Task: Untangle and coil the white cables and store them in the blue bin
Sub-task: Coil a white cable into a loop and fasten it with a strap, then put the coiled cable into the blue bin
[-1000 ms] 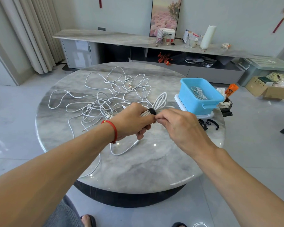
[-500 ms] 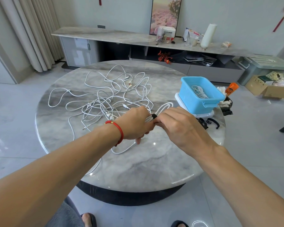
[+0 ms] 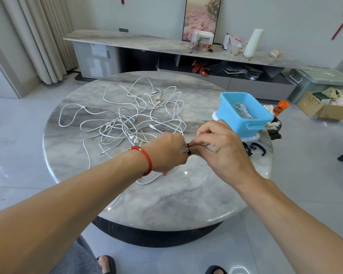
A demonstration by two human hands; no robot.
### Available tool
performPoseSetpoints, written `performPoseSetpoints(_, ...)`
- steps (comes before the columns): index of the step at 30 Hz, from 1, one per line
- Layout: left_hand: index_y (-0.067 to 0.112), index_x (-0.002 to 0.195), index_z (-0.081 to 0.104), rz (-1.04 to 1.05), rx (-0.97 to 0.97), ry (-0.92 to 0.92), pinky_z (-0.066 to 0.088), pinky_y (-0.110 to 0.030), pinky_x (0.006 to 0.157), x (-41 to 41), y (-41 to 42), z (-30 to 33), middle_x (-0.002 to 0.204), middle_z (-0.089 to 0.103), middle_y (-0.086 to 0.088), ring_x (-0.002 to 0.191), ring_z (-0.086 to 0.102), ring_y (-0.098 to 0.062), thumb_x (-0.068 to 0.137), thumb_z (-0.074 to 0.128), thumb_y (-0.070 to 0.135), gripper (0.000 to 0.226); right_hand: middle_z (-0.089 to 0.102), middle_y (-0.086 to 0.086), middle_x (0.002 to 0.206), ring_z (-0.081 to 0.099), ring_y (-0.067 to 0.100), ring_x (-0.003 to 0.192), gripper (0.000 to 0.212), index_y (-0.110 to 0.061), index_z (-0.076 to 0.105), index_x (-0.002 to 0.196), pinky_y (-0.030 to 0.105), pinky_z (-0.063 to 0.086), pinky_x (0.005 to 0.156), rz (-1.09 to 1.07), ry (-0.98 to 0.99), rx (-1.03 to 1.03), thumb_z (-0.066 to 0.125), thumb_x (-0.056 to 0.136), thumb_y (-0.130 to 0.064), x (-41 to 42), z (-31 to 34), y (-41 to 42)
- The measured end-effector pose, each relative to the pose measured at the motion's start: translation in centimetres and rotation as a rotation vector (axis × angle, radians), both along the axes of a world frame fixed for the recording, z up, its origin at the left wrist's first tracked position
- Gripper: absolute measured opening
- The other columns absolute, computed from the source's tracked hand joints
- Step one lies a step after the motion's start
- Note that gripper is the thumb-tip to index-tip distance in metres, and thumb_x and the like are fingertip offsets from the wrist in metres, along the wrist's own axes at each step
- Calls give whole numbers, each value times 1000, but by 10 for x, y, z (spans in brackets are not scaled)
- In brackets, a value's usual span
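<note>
Fingers of the left hand (image 3: 167, 153) were curled round a coiled white cable bundle (image 3: 183, 150), gripping it tight, and only a short ribbed stretch of the coil showed in the gap between the two hands. Right against those knuckles, the right hand (image 3: 220, 149) pinched a black strap (image 3: 191, 149) at the bundle, thumb and forefinger closed on it while the other fingers fanned loosely above. Both hands met over the near half of the round marble table (image 3: 166, 198), touching at the strap. A red bracelet (image 3: 145, 161) sat on the left wrist. From under the left fingers a loose white loop (image 3: 147, 181) trailed back toward the person along the tabletop. Beyond the left hand's fingertips sprawled the tangled white cables (image 3: 131, 123), spread wide across the far side of the table. Just past the right hand's fingers stood the blue bin (image 3: 246, 115) on a white lid (image 3: 251, 138), with one coiled cable (image 3: 243, 110) already lying inside. Beside the right hand, out toward the table's edge, lay spare black straps (image 3: 255, 149).
</note>
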State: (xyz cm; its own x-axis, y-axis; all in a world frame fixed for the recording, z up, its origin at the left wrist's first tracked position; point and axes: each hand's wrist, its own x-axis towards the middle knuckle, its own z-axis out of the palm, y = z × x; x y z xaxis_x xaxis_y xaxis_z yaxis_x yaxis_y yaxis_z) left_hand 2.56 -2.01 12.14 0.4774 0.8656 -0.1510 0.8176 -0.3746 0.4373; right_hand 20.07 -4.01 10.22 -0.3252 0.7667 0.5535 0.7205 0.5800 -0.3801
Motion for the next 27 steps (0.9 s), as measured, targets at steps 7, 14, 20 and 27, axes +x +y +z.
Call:
performPoseSetpoints(7, 13, 83, 58, -152, 209, -14, 43, -39, 66, 0, 1, -6, 74, 56, -5, 71, 51, -29, 97, 53, 18, 15, 66, -8, 96, 60, -5, 89, 18, -29, 76, 78, 6, 39, 73, -141, 229, -435, 92, 74, -21, 11, 15, -5)
performPoseSetpoints(14, 25, 110, 69, -324, 273, -8, 40, -32, 77, 4, 11, -10, 90, 49, 5, 93, 55, -24, 93, 59, 17, 21, 80, -6, 95, 74, 10, 98, 27, -25, 79, 99, 35, 57, 92, -100, 342, -837, 91, 75, -23, 23, 12, -8)
performPoseSetpoints(20, 16, 118, 58, -203, 365, -125, 43, -35, 77, 21, 17, -22, 106, 65, -6, 100, 60, -31, 84, 60, 11, 34, 81, -3, 97, 73, 16, 108, 22, -27, 81, 104, 38, 48, 107, -89, 303, -988, 85, 82, -28, 38, 20, -3)
performPoseSetpoints(27, 15, 142, 39, 301, 417, -416, 33, -31, 92, 72, 37, -25, 120, 41, -11, 105, 35, -32, 72, 58, 3, 74, 77, 4, 82, 62, 15, 78, 15, -19, 83, 85, 36, 49, 77, -433, 538, -680, 80, 88, -33, 81, 24, 41)
